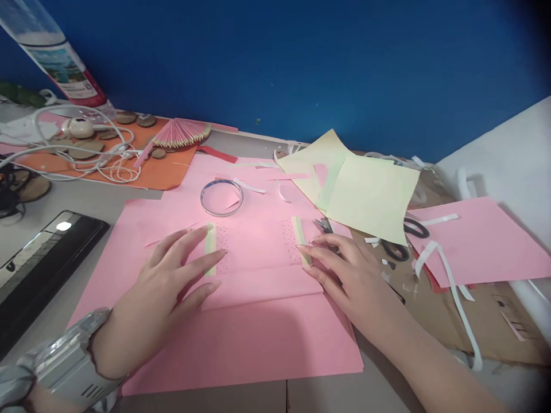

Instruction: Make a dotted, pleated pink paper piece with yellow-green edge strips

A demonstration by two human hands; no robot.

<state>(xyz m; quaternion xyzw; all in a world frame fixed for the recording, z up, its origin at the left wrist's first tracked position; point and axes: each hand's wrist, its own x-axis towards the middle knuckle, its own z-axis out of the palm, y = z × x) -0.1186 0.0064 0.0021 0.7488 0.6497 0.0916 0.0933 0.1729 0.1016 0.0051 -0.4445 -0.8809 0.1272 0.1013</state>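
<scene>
A folded pink paper [258, 246] lies on larger pink sheets [241, 350]. Rows of small dots and a pale green and cream strip run along each of its side edges. My left hand [172, 281] rests with fingers spread over the left strip [210, 249]. Over on the other side, the fingertips of my right hand [344, 267] touch the right strip [301, 238], its fingers apart. A fold crosses the lower part of the paper. Just behind it lies a round silver ring [222, 198]. The tips of dark-handled scissors [322, 225] show beside my right hand.
Pale yellow-green sheets [370, 192] and paper scraps lie at the back right, by cardboard [486, 327] and a pink sheet [482, 241]. To the left are a black case [51, 258], white cables [107, 155], a pleated pink fan [181, 133] and a bottle [64, 69]. A blue wall [301, 69] stands behind.
</scene>
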